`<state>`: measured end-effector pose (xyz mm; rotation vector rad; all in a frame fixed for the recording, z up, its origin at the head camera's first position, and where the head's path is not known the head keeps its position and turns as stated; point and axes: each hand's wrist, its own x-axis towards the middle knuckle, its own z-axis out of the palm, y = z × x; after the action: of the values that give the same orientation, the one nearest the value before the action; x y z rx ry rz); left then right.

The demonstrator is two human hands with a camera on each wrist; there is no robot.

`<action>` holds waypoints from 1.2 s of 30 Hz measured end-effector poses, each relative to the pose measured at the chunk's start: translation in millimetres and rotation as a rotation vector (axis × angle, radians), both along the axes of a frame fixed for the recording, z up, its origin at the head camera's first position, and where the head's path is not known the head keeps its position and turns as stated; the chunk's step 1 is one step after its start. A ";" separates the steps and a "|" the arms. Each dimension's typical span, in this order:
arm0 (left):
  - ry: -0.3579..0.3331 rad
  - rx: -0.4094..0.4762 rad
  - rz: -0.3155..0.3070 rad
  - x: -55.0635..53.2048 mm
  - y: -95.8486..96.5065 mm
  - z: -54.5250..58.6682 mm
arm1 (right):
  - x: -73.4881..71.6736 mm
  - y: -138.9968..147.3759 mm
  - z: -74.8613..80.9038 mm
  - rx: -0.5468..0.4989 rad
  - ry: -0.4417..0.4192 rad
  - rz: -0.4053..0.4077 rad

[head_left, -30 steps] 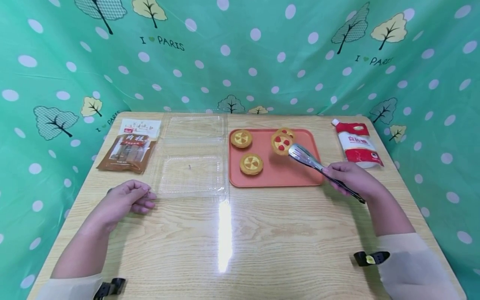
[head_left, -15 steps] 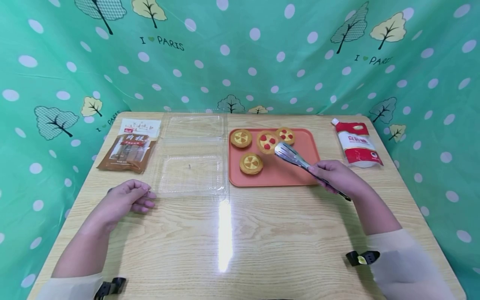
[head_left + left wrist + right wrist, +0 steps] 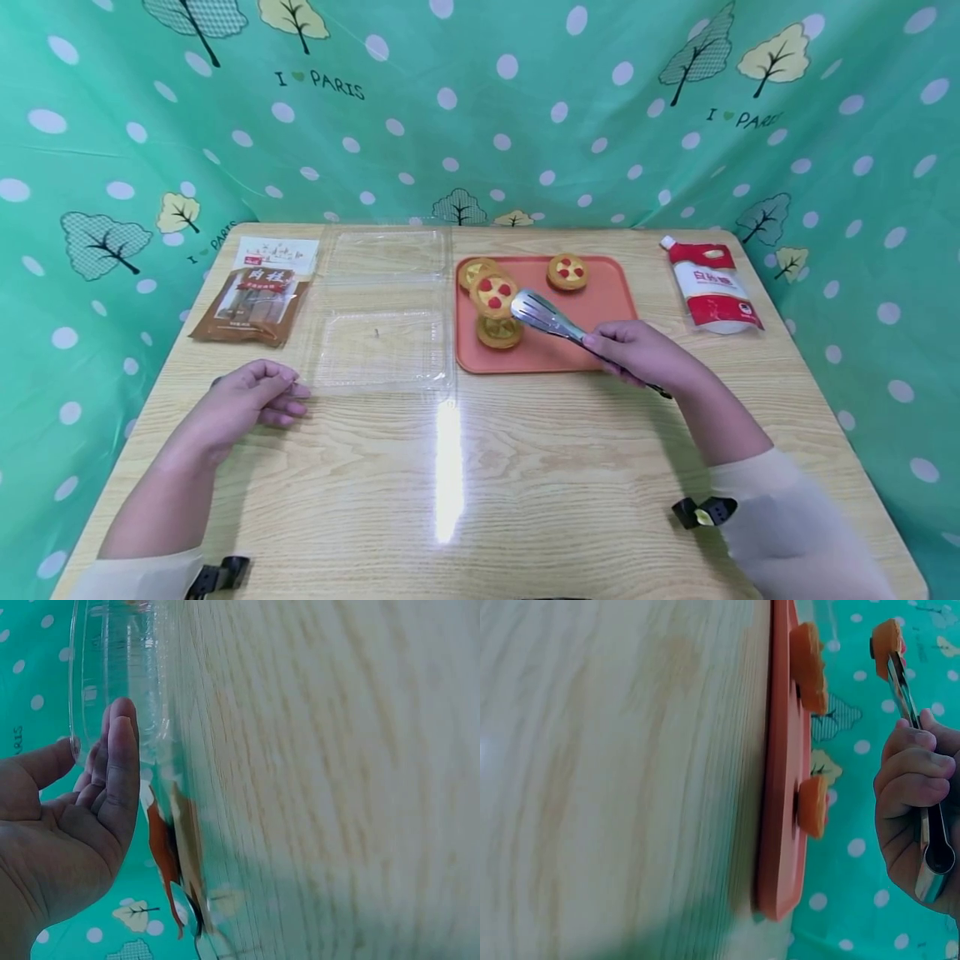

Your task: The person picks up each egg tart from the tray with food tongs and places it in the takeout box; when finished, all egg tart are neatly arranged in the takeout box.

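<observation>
My right hand grips a pair of metal tongs, whose tips clasp an egg tart with red berries. The right wrist view shows that held tart lifted well above the pink tray. In the head view it overlaps two plain tarts, one behind and one in front. Another berry tart sits at the tray's back. My left hand pinches the near left edge of a clear plastic clamshell box between thumb and fingers; its lid lies folded back.
A brown packet of cinnamon lies left of the box. At the tray's right is a red and white sugar pouch. A green polka-dot cloth hangs behind and beside the wooden table.
My right hand has carried the tongs and berry tart leftward over the tray, from beside the other berry tart to over the plain ones. My left hand stays at the box edge.
</observation>
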<state>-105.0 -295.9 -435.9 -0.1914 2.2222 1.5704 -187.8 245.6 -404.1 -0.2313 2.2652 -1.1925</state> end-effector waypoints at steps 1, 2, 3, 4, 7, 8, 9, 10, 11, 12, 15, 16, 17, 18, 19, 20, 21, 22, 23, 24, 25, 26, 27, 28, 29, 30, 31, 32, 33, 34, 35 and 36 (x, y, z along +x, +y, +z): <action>0.000 0.001 0.000 0.1 0.1 0.0 | -0.2 -3.4 0.3 -0.003 -0.001 0.003; 0.001 0.002 0.001 0.1 0.2 -0.1 | -0.5 -7.0 0.6 -0.005 -0.001 0.010; 0.001 0.002 0.000 0.1 0.2 -0.1 | -0.9 -10.7 0.7 -0.008 0.003 0.016; 0.001 0.002 0.000 0.2 0.3 -0.2 | -1.1 -14.5 1.2 -0.012 0.005 0.023; 0.001 0.002 -0.002 0.4 0.6 -0.3 | -2.3 -26.3 2.4 -0.010 0.015 0.048; 0.001 0.001 -0.002 0.5 0.6 -0.5 | -2.9 -30.5 2.9 -0.011 0.018 0.058; 0.001 0.000 -0.003 0.6 0.6 -0.6 | -3.5 -34.6 3.8 -0.011 0.020 0.066; 0.001 0.001 -0.002 0.6 0.6 -0.8 | -4.1 -38.7 4.5 -0.012 0.020 0.076; 0.000 0.000 -0.003 0.7 0.5 -0.9 | -4.9 -42.8 4.9 -0.011 0.021 0.084; 0.000 0.000 -0.002 0.8 0.3 -1.0 | -5.8 -47.0 5.3 -0.010 0.021 0.091; -0.002 0.002 -0.002 1.0 -0.2 -1.1 | -8.9 -59.5 5.6 -0.009 0.025 0.116; -0.003 0.002 -0.001 1.1 -0.3 -1.1 | -10.0 -63.5 5.1 -0.010 0.025 0.124; -0.003 0.000 -0.001 1.2 -0.4 -1.0 | -11.2 -67.6 4.8 -0.008 0.025 0.132; -0.003 0.001 -0.001 1.3 -0.4 -1.0 | -12.4 -71.4 4.4 -0.010 0.026 0.140; -0.003 0.001 -0.001 1.3 -0.3 -1.0 | -13.6 -75.3 4.1 -0.015 0.025 0.149; -0.003 0.000 -0.001 1.3 -0.3 -1.1 | -15.0 -79.1 3.9 -0.019 0.020 0.156; -0.003 -0.001 -0.002 1.3 -0.3 -1.0 | -16.2 -82.9 3.8 -0.025 0.013 0.163; -0.003 -0.001 -0.002 1.3 -0.3 -1.0 | -17.6 -86.7 3.8 -0.028 0.007 0.170; -0.003 0.000 -0.003 1.3 -0.3 -1.0 | -19.0 -90.6 4.0 -0.027 0.005 0.178; -0.003 0.001 -0.005 1.2 -0.3 -1.0 | -20.4 -94.5 4.4 -0.029 0.006 0.186; -0.003 0.001 -0.006 1.2 -0.3 -1.0 | -21.8 -98.6 4.9 -0.030 0.004 0.194; -0.003 0.001 -0.006 1.2 -0.3 -0.9 | -23.2 -102.6 5.6 -0.029 0.003 0.203; -0.003 0.001 -0.006 1.2 -0.3 -0.8 | -24.4 -106.3 6.2 -0.027 0.005 0.211; -0.003 0.001 -0.005 1.1 -0.3 -0.8 | -25.7 -109.9 6.8 -0.023 0.008 0.220; -0.003 0.002 -0.005 1.0 -0.2 -0.7 | -26.8 -113.4 7.4 -0.023 0.007 0.227; -0.002 0.001 -0.006 0.8 0.0 -0.5 | -27.9 -116.6 8.0 -0.026 0.004 0.233; -0.002 0.001 -0.005 0.7 0.1 -0.3 | -29.0 -119.7 8.6 -0.026 -0.003 0.236; -0.002 0.000 -0.005 0.5 0.3 0.0 | -30.2 -122.7 9.1 -0.027 -0.014 0.238; -0.002 0.000 -0.006 0.2 0.4 0.1 | -31.2 -125.5 9.5 -0.026 -0.021 0.243; -0.002 0.000 -0.007 -0.1 0.6 0.5 | -32.4 -128.4 9.9 -0.024 -0.032 0.244; -0.002 0.000 -0.008 -0.4 0.6 0.9 | -33.6 -131.3 10.4 -0.021 -0.040 0.247; -0.001 -0.001 -0.008 -0.7 0.6 1.2 | -34.9 -134.3 10.8 -0.017 -0.045 0.251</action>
<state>-105.6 -295.2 -434.7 -0.1837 2.2198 1.5648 -222.7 111.2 -393.3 -0.4759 2.1150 -1.0739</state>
